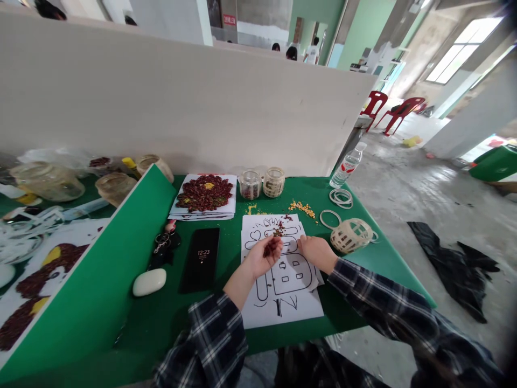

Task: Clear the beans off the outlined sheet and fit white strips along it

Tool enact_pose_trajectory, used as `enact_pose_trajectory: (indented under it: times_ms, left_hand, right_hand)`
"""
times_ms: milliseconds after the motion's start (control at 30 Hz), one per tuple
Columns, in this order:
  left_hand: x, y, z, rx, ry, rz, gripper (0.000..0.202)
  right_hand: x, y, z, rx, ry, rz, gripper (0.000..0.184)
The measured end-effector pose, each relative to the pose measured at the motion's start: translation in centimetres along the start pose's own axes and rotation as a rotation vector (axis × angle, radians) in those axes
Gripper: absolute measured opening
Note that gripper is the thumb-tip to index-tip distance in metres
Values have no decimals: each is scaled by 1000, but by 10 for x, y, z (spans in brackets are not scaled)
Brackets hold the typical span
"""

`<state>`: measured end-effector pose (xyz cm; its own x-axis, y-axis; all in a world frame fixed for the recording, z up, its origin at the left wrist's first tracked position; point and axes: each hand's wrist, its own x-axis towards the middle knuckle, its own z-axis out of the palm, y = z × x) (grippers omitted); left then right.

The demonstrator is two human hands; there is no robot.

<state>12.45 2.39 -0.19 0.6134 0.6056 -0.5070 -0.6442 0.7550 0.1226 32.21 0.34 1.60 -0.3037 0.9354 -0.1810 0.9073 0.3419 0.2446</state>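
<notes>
My left hand (258, 260) is cupped, palm up, above the line drawing, with small dark red beans (271, 247) in its curled fingers. My right hand (317, 252) rests at the drawing's right side, its fingers drawn together and pointing left; what they hold, if anything, is hidden. Under both hands lies a white sheet (252, 318) with black outlines: a heart, rounded shapes and small squares. Some red beans and green bits (278, 231) are scattered on its upper part. Yellow kernels (304, 208) lie just beyond the sheet.
Two glass jars (250, 185) stand near the white partition (181, 102). A bean-covered flower picture (205, 194), black phone (201, 261) and white oval case (149, 283) lie left. A woven-patterned jar (350, 235), white rings (341, 198) and bottle (347, 166) are right. A green divider (105, 264) borders the left.
</notes>
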Motion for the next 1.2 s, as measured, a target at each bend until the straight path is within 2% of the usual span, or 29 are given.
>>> enact_pose_trajectory:
  times_ms: [133,233,300,400,467,533,600,667,733,800,900,1000,1100,1200]
  left_hand:
    - [0,-11,2,100,-7,-12,22]
    - [0,-15,5,126,-13,-20,19]
    - [0,-15,7,114,-9,-13,18]
    - [1,-13,8,73,-37,-9,23]
    - [1,-12,8,31,-38,-11,22]
    - [1,-11,7,-6,-22,-1,19]
    - [0,-9,7,-41,-4,2,19]
    - [-2,-6,6,-94,9,-30,23]
    - [-6,-3,6,-175,-9,-86,26]
    - [-10,0,5,-242,-72,-119,27]
    - [-14,2,1,-267,-186,-100,23]
    - [-14,2,-2,-251,-230,-80,25]
    - [-11,2,-1,-178,-164,-84,26]
    - [-6,-2,3,-85,-59,-72,21]
  right_hand:
    - [-2,1,-35,45,129,28,32]
    - [-3,-13,-56,87,176,-154,28]
    - [-1,-23,-62,156,196,-237,26]
    - [3,-29,-63,336,237,-287,24]
    - [3,-22,-64,472,272,-287,23]
    - [-1,-8,-65,577,306,-211,21]
    - [-8,6,-62,611,294,-71,21]
    - [-16,16,-53,575,183,49,25]
    - [-23,18,-38,480,32,96,31]
    - [-28,14,-20,307,3,116,37]
    - [-30,2,2,97,68,79,36]
    - [-29,-4,14,32,76,2,28]
    - [-27,-3,18,-3,54,-48,22]
    - [-26,3,13,5,35,-67,21]
